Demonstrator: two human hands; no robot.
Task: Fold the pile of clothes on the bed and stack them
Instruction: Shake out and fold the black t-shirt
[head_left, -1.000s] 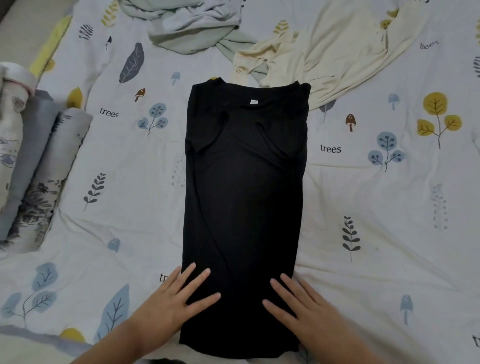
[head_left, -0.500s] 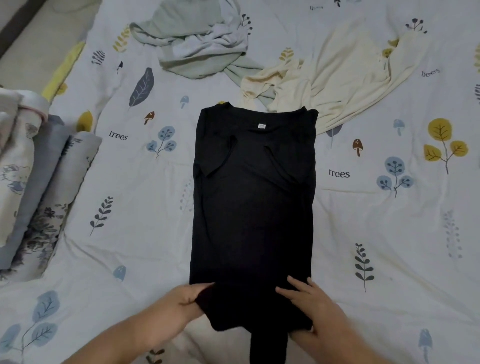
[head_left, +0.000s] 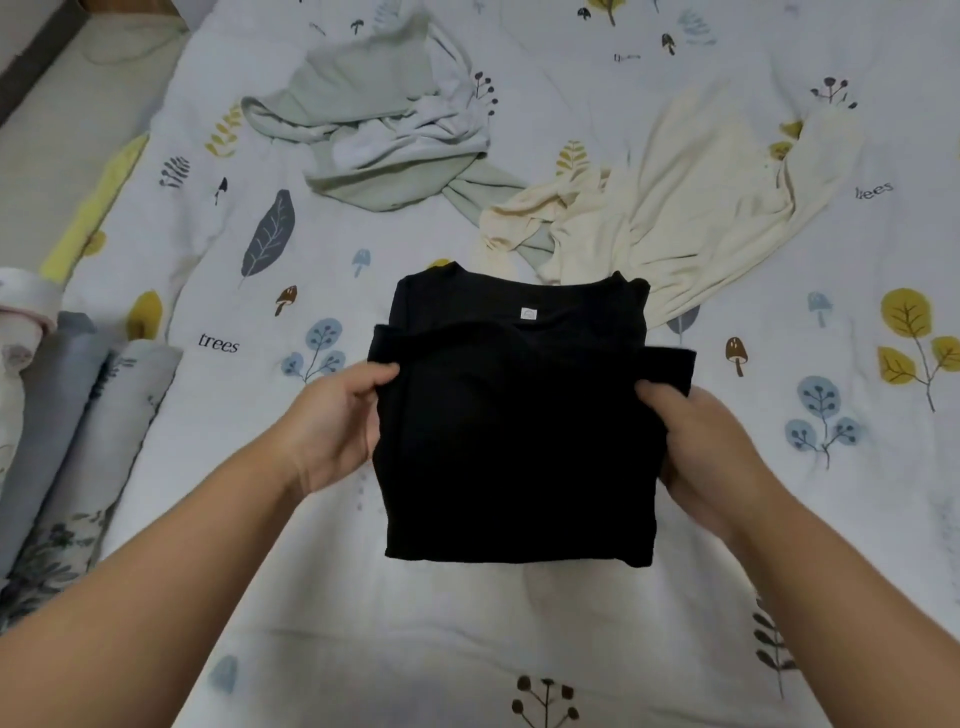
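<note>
A black T-shirt (head_left: 514, 441) lies in the middle of the bed, its lower half doubled up over the upper half, the collar and white label showing just beyond the raised hem. My left hand (head_left: 332, 421) pinches the hem's left corner. My right hand (head_left: 701, 436) grips the hem's right corner. A crumpled pale green garment (head_left: 374, 135) lies at the back left. A cream garment (head_left: 685, 197) is spread out at the back right, touching the black shirt's far edge.
The bed wears a white sheet (head_left: 260, 519) printed with leaves, trees and mushrooms. Rolled or folded grey and floral fabrics (head_left: 62, 415) lie along the left edge. The bed's left side (head_left: 41, 104) drops off at the upper left.
My hands went from lying flat on the shirt's bottom to taking hold of the hem and carrying it away from me, over the upper half. The shirt now shows half its former length.
</note>
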